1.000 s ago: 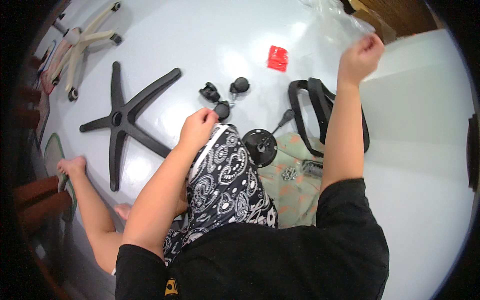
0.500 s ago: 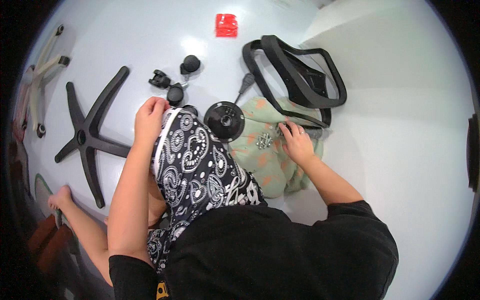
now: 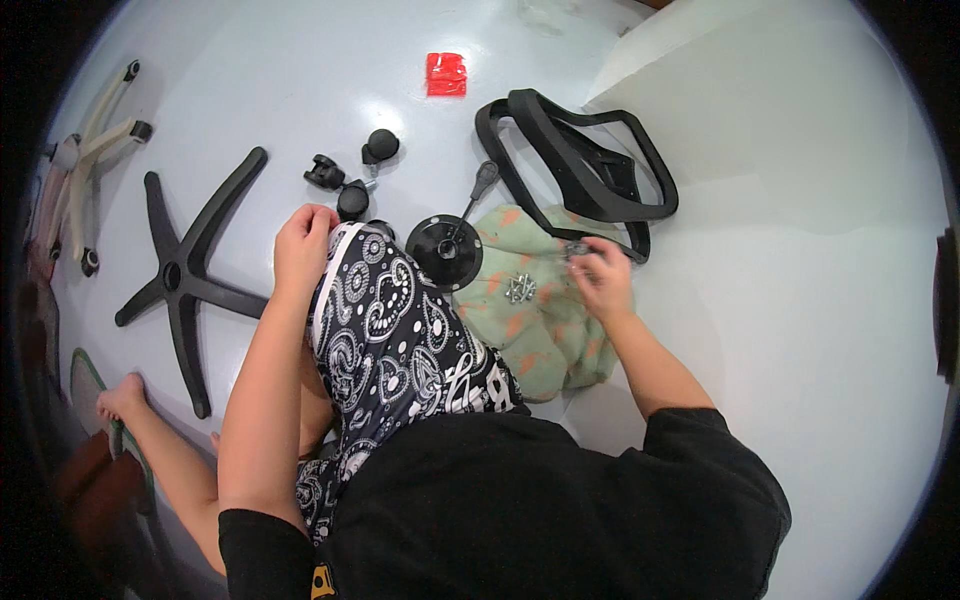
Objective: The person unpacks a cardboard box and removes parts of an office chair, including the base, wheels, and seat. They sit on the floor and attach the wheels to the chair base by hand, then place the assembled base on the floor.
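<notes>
My left hand rests at the knee of my patterned shorts, fingers curled together; whatever they may hold is hidden. Over the far right part of a green cushion with orange patches hovers my right hand. Its fingers are blurred beside a small dark cluster of pieces, and I cannot make out whether they grip any. A small heap of silver screws lies on the cushion left of that hand. Touching the cushion's left edge is a round black disc with a lever.
Black looped chair armrests lie beyond the cushion, near a pale wall. Several black casters lie beyond my knee. A black five-legged chair base is at left, with a whitish base farther left. A red packet lies at the back.
My right hand has lifted slightly and its fingers have shifted off the dark cluster. My left hand stays at the knee. The whole view has tilted a little.
</notes>
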Available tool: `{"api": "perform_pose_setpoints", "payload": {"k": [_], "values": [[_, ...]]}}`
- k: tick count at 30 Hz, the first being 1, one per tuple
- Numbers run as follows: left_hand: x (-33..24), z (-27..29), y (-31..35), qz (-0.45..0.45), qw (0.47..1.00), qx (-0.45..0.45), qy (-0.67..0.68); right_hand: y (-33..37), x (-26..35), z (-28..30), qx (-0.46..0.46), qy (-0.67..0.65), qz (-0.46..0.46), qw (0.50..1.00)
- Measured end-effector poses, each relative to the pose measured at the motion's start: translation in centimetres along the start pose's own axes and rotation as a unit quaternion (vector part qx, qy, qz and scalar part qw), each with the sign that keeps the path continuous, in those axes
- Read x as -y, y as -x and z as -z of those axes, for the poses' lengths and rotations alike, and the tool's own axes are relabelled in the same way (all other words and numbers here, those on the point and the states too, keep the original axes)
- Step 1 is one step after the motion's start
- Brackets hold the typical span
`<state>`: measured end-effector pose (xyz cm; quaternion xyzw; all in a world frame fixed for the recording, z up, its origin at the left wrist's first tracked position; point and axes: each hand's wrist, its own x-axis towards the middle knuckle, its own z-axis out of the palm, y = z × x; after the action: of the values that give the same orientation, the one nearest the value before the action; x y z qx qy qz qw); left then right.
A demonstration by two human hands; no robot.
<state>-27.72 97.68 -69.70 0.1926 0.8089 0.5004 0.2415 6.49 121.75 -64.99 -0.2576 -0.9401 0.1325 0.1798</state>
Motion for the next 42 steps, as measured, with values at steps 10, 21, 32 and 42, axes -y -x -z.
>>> {"api": "perform_pose_setpoints", "payload": {"k": [10, 21, 32, 42], "values": [[-1.2, 0.3, 0.6, -0.002, 1.0, -0.012, -0.013, -5.5, -0.9, 9.2, -0.433, -0.231, -0.142, 0.86], [-1.1, 0.3, 0.8, 0.002, 1.0, -0.02, -0.005, -10.7, 5.7, 21.8, -0.493, -0.351, 0.133, 0.785], [-1.6, -0.7, 0.7, -0.01, 1.0, -0.015, 0.019, -25.3, 3.4, 12.2, -0.184, -0.103, 0.019, 0.977], [-1.7, 0.0, 1.3, 0.003, 0.999, -0.019, 0.031, -3.9, 4.7, -7.1, 0.37, 0.11, 0.078, 0.919]]}}
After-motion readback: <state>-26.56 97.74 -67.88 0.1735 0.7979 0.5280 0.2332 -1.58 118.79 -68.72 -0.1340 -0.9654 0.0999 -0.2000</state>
